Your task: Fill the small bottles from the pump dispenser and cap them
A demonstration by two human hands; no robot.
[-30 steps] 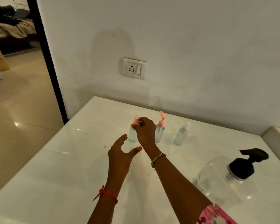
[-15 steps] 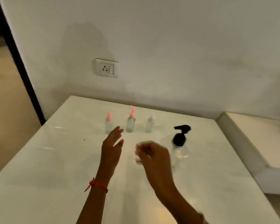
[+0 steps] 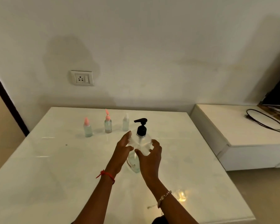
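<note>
Here, on the table [image 3: 55,175], the right hand [image 3: 149,156] curls thumb and fingers round the clear pump bottle [image 3: 141,143] while the left hand [image 3: 123,149] lays fairly straight fingers against its other side; that smooth wall could slip from so loose a hold. Close behind stand three small bottles [image 3: 108,125] in a row, and a tilting or swinging pump bottle could knock them over.

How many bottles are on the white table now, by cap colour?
Small clear bottles with pink caps: 2
Small clear bottle with whitish cap: 1
Large clear pump dispenser with black pump head: 1
Total: 4
</note>
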